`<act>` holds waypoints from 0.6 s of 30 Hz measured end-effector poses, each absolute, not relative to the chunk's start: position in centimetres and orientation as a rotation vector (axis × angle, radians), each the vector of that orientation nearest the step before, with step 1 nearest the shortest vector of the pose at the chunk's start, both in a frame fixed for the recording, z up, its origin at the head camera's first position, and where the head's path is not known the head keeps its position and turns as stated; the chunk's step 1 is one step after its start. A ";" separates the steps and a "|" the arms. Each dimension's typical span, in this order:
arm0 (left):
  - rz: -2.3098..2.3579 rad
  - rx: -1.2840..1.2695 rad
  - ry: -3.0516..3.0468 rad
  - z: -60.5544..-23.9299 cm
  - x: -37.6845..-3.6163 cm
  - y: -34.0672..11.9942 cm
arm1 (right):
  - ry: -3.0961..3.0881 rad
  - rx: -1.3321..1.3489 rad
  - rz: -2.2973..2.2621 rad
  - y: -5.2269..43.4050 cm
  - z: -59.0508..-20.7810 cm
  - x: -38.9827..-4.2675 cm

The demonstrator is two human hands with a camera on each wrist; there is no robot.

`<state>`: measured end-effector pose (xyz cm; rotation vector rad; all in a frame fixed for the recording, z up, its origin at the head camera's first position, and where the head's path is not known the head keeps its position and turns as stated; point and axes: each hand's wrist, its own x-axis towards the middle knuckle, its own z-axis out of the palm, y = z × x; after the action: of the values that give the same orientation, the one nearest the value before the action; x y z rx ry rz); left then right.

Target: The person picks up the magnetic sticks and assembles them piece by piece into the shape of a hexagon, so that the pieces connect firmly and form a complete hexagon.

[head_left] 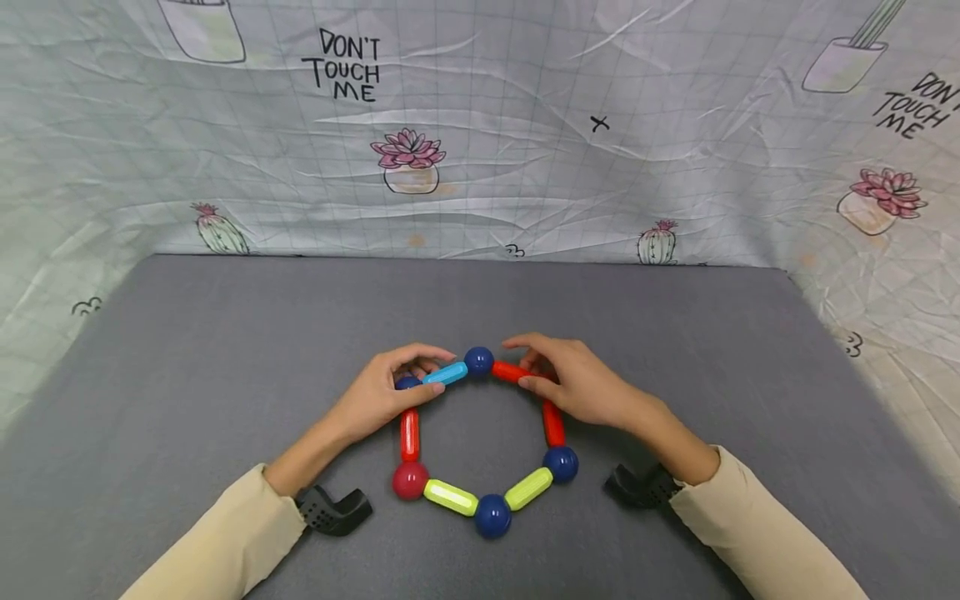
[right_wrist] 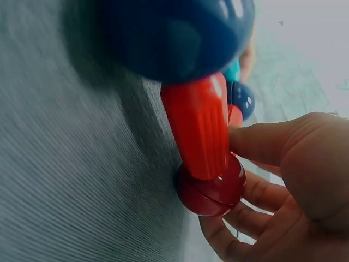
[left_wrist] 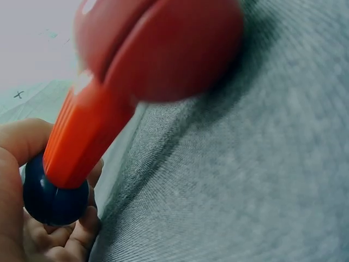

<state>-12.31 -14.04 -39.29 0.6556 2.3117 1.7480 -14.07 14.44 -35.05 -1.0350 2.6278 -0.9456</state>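
The right hand hides a red ball from the head view; nearest balls blur in both wrist views

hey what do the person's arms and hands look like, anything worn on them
Both hands, the left hand and the right hand, are bare, with no gloves or rings visible. Each arm wears a pale cream long sleeve ending at the wrist. A black perforated camera mount is strapped under each wrist.

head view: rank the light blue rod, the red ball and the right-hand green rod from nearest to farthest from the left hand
1. light blue rod: at the top left of the ring, under the left hand's fingertips.
2. red ball: at the ring's lower left corner, below that hand.
3. right-hand green rod: on the ring's lower right side, across the ring.
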 end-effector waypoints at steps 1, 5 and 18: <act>1.758 0.647 2.306 -39.3 -12.3 -14.0 | 2.624 -1.048 -0.931 14.4 -34.9 -14.3; 1.789 0.621 2.278 -39.3 -12.3 -13.7 | 2.595 -1.086 -0.873 14.1 -34.6 -15.5; 1.665 0.579 2.378 -39.1 -11.9 -13.9 | 2.634 -1.131 -0.774 13.1 -34.3 -17.4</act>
<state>-11.87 -13.88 -39.08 0.5792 2.3780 1.6650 -17.41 13.07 -34.32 -1.1309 2.6336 -0.7741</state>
